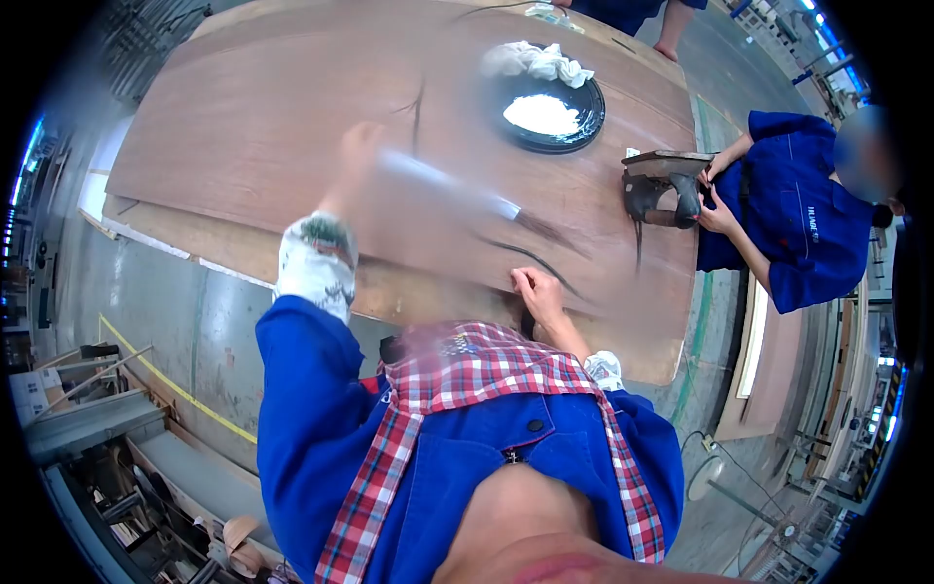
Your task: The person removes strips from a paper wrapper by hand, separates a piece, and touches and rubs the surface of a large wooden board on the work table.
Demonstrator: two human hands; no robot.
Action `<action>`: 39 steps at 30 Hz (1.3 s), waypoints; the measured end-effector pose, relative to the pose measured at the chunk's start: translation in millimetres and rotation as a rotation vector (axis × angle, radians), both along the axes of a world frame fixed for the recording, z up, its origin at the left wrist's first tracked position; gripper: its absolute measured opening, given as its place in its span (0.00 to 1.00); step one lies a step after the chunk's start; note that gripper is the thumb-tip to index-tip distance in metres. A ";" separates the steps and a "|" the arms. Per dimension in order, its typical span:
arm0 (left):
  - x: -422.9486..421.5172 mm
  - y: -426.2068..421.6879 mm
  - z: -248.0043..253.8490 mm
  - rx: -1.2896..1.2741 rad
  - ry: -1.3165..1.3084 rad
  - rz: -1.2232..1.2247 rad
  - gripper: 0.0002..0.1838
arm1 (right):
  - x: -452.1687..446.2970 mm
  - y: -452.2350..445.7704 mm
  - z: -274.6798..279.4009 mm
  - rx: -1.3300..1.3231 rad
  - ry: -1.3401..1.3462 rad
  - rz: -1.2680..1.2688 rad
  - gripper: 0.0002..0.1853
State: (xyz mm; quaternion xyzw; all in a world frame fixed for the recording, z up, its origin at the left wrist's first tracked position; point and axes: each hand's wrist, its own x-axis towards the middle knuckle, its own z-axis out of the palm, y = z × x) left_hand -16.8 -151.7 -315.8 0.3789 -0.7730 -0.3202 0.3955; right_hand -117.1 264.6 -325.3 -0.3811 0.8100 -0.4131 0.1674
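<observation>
My left hand (pixel 360 151) is raised over the left middle of the wooden board (pixel 263 127), blurred but closed. A pale brush (pixel 506 207) with dark brown bristles runs from it toward the right. Lower down, my right hand (pixel 540 294) rests by the board's near edge, its fingers curled in. Beside its fingertips lies a thin dark strip (pixel 530 255). What those fingers hold, if anything, is hidden. Farther off, a round black tray (pixel 593 117) carries a white paste (pixel 541 115) and a crumpled white cloth (pixel 550 66).
At the right edge a co-worker in blue (pixel 793 204) has both hands on a dark clamp-like tool (pixel 662 195). Another person's arm (pixel 671 34) reaches in at the far edge. Machinery and wood pieces (pixel 175 477) stand on the floor at lower left.
</observation>
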 end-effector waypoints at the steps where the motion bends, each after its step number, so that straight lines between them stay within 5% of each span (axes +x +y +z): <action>1: -6.4 -15.1 -9.6 -0.043 -0.066 -0.012 0.14 | 0.3 -1.5 2.1 0.032 -0.003 -0.036 0.08; 4: -23.3 -38.9 -17.8 -0.140 -0.262 0.006 0.16 | 5.6 -1.6 -10.4 -0.060 0.260 -0.095 0.08; 10: -37.3 -51.3 -31.7 -0.224 -0.773 0.107 0.14 | 11.2 0.6 -6.4 -0.074 0.364 -0.108 0.07; 13: -33.0 -35.4 23.2 -0.025 -1.038 -0.023 0.11 | 11.3 -0.6 -6.4 -0.072 0.379 -0.110 0.07; 16: -22.4 -85.0 -44.0 -0.093 -1.000 -0.004 0.10 | 14.3 -2.4 -3.2 -0.067 0.391 -0.121 0.07; 19: -5.3 -82.2 -23.8 -0.240 -0.974 -0.074 0.10 | 15.1 -2.7 -5.3 -0.081 0.386 -0.130 0.08; 22: 3.0 -90.8 -48.6 -0.607 -0.609 -0.028 0.14 | 15.1 2.1 -5.9 -0.079 0.372 -0.129 0.08; 25: -10.5 -73.0 -25.3 -0.404 -0.814 -0.062 0.18 | 12.9 1.8 -4.5 -0.060 0.383 -0.126 0.07; 33: -15.4 -31.5 38.9 -0.378 -1.205 -0.093 0.09 | 26.7 2.3 -9.7 -0.158 0.395 -0.082 0.07; 36: -0.8 -71.0 -23.3 -0.379 -1.056 -0.012 0.14 | 34.7 6.1 -15.7 -0.143 0.337 -0.086 0.08; 37: 13.9 -41.8 32.2 -0.360 -1.158 -0.090 0.15 | 37.0 10.5 -15.6 -0.119 0.397 -0.106 0.09; 39: 28.0 -44.8 7.7 -0.486 -0.756 -0.015 0.06 | 39.3 16.9 -5.3 -0.090 0.460 -0.085 0.09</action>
